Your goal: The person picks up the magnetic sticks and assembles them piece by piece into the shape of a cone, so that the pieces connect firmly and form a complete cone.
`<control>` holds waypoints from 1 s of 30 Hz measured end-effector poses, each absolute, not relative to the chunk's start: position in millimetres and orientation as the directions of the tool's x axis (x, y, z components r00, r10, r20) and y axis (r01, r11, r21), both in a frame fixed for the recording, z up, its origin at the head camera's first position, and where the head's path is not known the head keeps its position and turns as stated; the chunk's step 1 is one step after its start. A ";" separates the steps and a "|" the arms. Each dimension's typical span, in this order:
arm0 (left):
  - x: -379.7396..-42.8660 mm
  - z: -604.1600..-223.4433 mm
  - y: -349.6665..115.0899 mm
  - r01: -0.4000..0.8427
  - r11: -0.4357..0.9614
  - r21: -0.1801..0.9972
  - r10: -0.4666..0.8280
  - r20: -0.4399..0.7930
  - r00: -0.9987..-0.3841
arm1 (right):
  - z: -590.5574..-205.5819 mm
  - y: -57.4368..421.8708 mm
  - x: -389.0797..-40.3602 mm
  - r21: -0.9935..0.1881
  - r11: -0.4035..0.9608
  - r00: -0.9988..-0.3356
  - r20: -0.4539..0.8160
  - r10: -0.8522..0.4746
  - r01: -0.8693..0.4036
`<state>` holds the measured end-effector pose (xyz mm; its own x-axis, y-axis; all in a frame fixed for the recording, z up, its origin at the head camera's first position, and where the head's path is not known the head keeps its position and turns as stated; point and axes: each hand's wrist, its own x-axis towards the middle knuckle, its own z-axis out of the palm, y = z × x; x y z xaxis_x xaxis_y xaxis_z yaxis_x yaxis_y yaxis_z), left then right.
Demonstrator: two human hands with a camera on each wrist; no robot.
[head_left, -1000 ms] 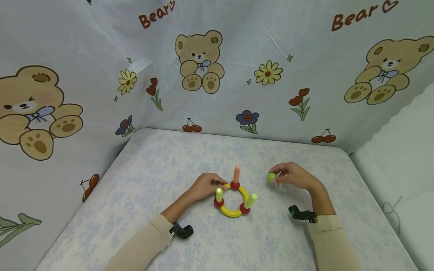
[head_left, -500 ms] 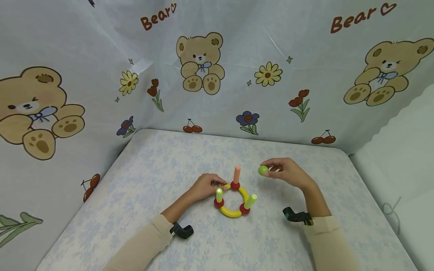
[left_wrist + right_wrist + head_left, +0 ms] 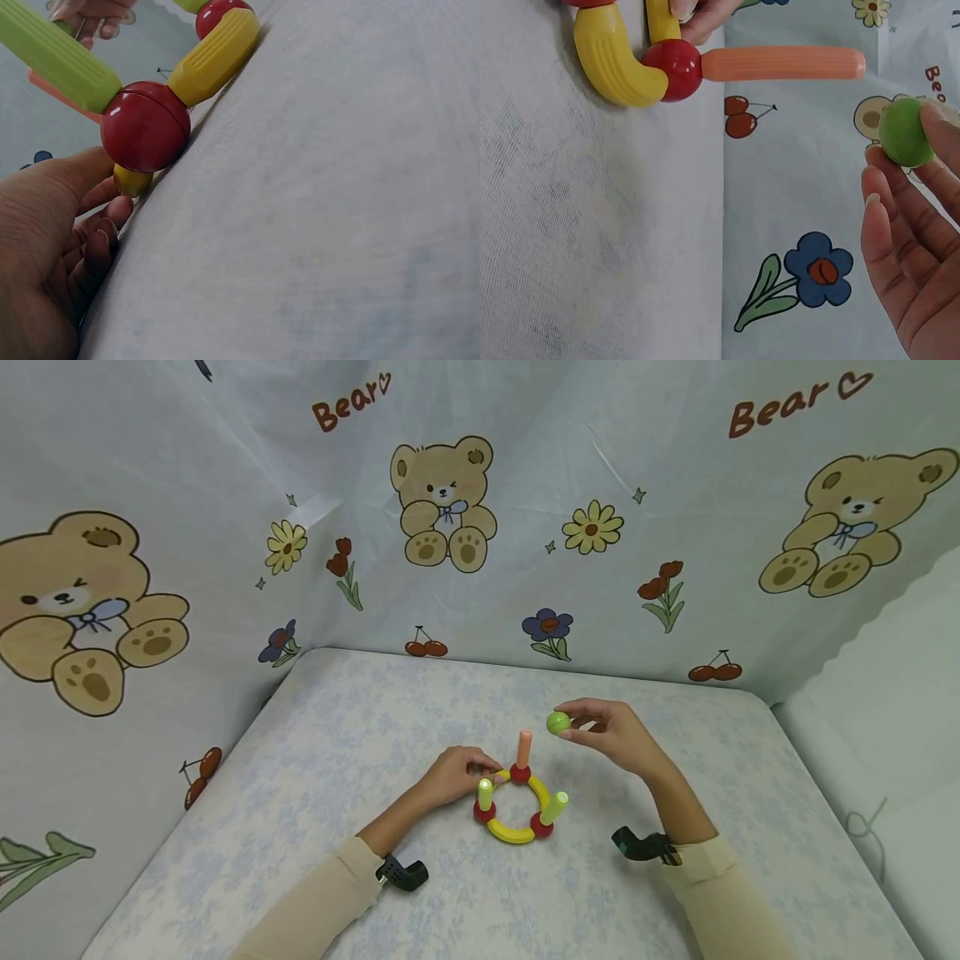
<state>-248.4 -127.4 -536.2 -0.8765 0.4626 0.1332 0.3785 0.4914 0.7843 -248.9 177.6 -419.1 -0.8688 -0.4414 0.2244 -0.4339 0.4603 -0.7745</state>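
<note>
On the table lies a ring of curved yellow pieces [image 3: 512, 833] joined by red balls [image 3: 145, 126]. From the balls rise one orange rod [image 3: 784, 63] and two light green rods [image 3: 554, 807]. My left hand [image 3: 452, 776] pinches the ring's yellow piece at its far left side, between two red balls. A small green ball [image 3: 558, 722] is pinched between thumb and fingers of my right hand [image 3: 611, 733]. That ball is in the air, right of the orange rod's top and a little above it, apart from it in the right wrist view.
The pale patterned table [image 3: 360, 710] extends around the ring on all sides. Behind it and at the left hangs a cloth [image 3: 510, 468] printed with bears and flowers. A thin cord [image 3: 868, 827] lies on white material at the right.
My right hand has carried the green ball left and upward toward the orange rod's top. The left hand and the ring have stayed in place.
</note>
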 end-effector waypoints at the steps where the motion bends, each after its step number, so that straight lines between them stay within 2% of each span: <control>1: -248.4 -536.2 -127.4 0.379 0.493 0.783 0.462 0.134 -0.877 | -418.2 175.1 -248.7 -0.773 0.455 -0.865 0.231 -0.446 -0.441; 21: -249.1 -537.2 -128.1 0.394 0.482 0.782 0.473 0.147 -0.869 | -407.3 143.5 -251.2 -0.750 0.416 -0.810 0.265 -0.523 -0.514; 30: -248.4 -534.3 -128.5 0.394 0.471 0.789 0.479 0.146 -0.865 | -413.5 139.6 -253.3 -0.746 0.437 -0.813 0.236 -0.532 -0.503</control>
<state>-248.4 -128.5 -534.3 -0.8654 0.4793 0.1462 0.3944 0.4715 0.7887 -253.3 139.6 -413.5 -0.8132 -0.5317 0.2364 -0.5025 0.4368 -0.7461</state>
